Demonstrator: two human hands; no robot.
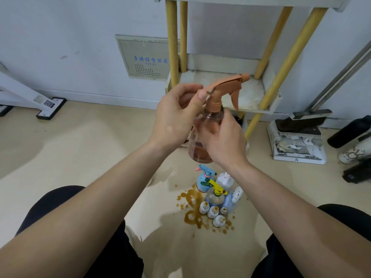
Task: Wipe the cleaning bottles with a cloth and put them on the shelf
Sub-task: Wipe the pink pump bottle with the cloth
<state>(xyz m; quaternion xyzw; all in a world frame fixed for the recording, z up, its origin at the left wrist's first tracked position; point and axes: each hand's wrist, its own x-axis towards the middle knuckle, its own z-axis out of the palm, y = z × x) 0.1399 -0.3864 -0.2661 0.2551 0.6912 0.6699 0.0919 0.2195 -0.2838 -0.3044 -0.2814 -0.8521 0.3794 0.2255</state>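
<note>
**Floor** (80, 147): pale beige, spread beneath both hands.

**Shelf** (251, 93): white, stained board on yellow posts (172, 47). It stands against the wall just beyond the fingertips.

**Wall panel** (144, 57): grey with blue lettering, up and to the left of the left fingers.

**Dustpan** (299, 145): white, holding a dark brush. It sits on the floor well to the right of the right fingers.

**Left hand** (176, 117): fingers (186, 89) curled, with thumb and forefinger pinching the rear end of the orange spray head.

**Right hand** (222, 137): fingers curled round the bottle's shoulder, just under the orange collar, and the palm covers the body. How far they reach round the far side cannot be told.

**Spray bottle** (213, 103): clear body, orange trigger head, apparently brownish liquid in the lower part. It is held roughly upright between the two sets of fingers, off the floor and in front of the shelf, with the nozzle pointing away from the left thumb.

**Brown spill** (192, 215): puddle and droplets on the floor, below the right wrist.

**Blue bottle** (201, 182) and **clear bottle** (214, 196): the clear one has a yellow trigger. They stand close together on the floor, beneath the held bottle.

**Small white bottles** (212, 212): four, brown-spattered, clustered at the spill's edge and nearer the person than the fingers.
</note>
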